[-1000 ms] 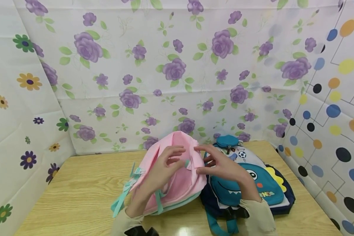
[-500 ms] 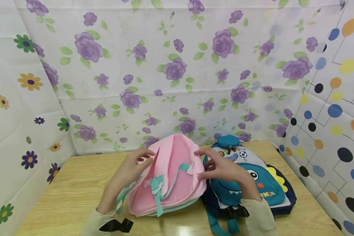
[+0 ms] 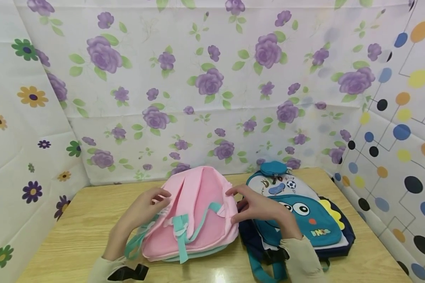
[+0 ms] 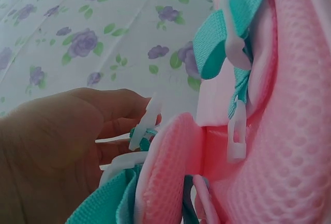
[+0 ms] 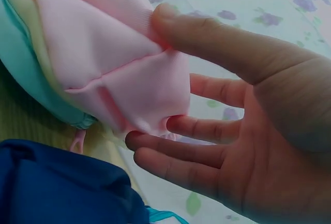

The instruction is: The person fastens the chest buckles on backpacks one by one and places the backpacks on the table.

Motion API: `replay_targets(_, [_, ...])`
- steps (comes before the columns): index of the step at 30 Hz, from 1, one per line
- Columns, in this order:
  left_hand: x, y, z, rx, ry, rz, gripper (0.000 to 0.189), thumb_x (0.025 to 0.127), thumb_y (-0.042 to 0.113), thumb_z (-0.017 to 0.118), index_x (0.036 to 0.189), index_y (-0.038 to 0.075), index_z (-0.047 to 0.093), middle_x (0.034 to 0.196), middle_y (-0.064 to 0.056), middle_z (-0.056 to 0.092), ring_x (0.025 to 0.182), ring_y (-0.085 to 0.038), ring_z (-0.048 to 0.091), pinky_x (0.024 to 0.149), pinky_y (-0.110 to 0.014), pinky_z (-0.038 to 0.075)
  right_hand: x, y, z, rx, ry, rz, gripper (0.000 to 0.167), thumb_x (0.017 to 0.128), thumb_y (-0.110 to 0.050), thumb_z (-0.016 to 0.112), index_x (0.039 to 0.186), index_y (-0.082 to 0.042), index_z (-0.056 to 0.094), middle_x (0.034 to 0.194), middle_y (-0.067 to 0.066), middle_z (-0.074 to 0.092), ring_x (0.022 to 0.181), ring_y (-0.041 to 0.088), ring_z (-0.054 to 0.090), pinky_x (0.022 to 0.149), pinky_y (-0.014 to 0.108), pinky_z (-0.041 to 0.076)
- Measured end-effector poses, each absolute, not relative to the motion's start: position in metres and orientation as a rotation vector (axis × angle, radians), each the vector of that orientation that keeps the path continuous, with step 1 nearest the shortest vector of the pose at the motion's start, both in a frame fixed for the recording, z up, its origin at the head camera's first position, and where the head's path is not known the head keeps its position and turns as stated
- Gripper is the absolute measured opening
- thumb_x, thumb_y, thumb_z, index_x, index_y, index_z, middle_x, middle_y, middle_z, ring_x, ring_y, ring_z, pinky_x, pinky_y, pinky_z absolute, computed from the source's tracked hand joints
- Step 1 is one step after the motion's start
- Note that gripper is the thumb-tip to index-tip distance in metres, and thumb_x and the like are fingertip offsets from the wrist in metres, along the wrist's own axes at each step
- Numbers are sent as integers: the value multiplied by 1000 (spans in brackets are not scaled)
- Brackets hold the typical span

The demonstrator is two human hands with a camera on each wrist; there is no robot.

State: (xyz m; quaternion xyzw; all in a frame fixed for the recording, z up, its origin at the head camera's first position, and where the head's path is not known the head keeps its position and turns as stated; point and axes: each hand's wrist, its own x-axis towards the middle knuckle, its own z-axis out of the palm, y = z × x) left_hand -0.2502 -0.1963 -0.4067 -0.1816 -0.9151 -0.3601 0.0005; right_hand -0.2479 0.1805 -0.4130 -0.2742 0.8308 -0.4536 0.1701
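Observation:
A pink backpack (image 3: 212,220) with mint straps lies on the table, its padded back panel facing up. My left hand (image 3: 146,208) is at its left edge, fingers gently bent. In the left wrist view, the fingertips of that hand (image 4: 88,131) are beside a white plastic buckle (image 4: 145,123) and a mint strap (image 4: 111,198); the buckle partly covers them. At the backpack's right side is my right hand (image 3: 256,206), thumb and fingers spread apart. In the right wrist view, its thumb and fingertips touch the pink side fabric (image 5: 139,79).
A blue-and-white dinosaur backpack (image 3: 297,224) lies close against the right of the pink one, a small round teal pouch (image 3: 273,168) at its top. The wooden table (image 3: 88,228) meets a floral cloth backdrop (image 3: 184,90) behind and a dotted cloth (image 3: 393,165) at right.
The left hand has moved from over the backpack's middle to its left edge, uncovering the strap. The pink backpack has shifted slightly left and flatter, the right hand following at its side.

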Motion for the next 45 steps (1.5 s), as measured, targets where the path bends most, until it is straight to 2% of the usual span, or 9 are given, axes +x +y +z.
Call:
replay_targets(5, [-249,-204,-412,-572,-2856,-1101,26,98,24,63,118,7,67,119,-10,66,109,-29,63,91,-48,51,-248,175,-419,-761,2389,-1206,67,84,-35,81,139,-16,48,136,9,41,108,21,62,87,29,55])
replay_targets(12, [-247,-208,-417,-543,-2925,-1153,30,99,31,62,120,9,66,118,-8,66,105,-24,63,88,-39,53,-248,167,-424,-796,2475,-1049,62,80,-34,83,131,-14,54,125,6,48,113,28,53,95,44,50])
replay_targets(23, [-245,-214,-418,-558,-2937,-1148,32,99,30,63,120,7,67,112,-5,66,103,-19,62,91,-39,52,-246,154,-428,-812,2566,-844,59,78,-41,84,125,-18,58,121,1,53,113,26,49,93,43,45])
replay_targets(27, [-243,-216,-420,-574,-2929,-1179,34,98,33,63,121,7,67,114,-5,65,108,-21,61,96,-44,51,-243,156,-423,-803,2577,-846,55,80,-39,82,125,-17,59,120,2,54,111,27,50,92,43,45])
replay_targets(33, [-239,-223,-420,-628,-2898,-1215,33,99,34,61,120,9,67,117,-4,65,117,-27,60,102,-51,48,-242,155,-421,-776,2674,-869,46,88,-37,73,126,-15,62,121,13,55,106,28,50,90,44,46])
replay_targets(37, [-237,-224,-420,-664,-2886,-1212,33,100,35,60,120,10,66,120,-4,65,120,-30,59,103,-53,47,-238,151,-417,-820,2755,-912,37,93,-31,69,124,-12,64,120,11,58,110,30,53,92,46,47])
replay_targets(40, [-237,-224,-418,-654,-2886,-1186,33,99,36,61,120,12,67,120,-2,65,118,-28,59,100,-52,48,-236,144,-416,-874,2789,-922,33,95,-30,67,121,-10,66,118,8,62,112,28,56,95,46,48])
replay_targets(45, [-236,-226,-414,-605,-2872,-1154,30,98,36,63,116,13,69,114,2,67,107,-22,60,88,-38,51,-234,125,-414,-928,2791,-932,28,96,-30,65,118,-12,68,116,3,67,113,22,59,98,43,49])
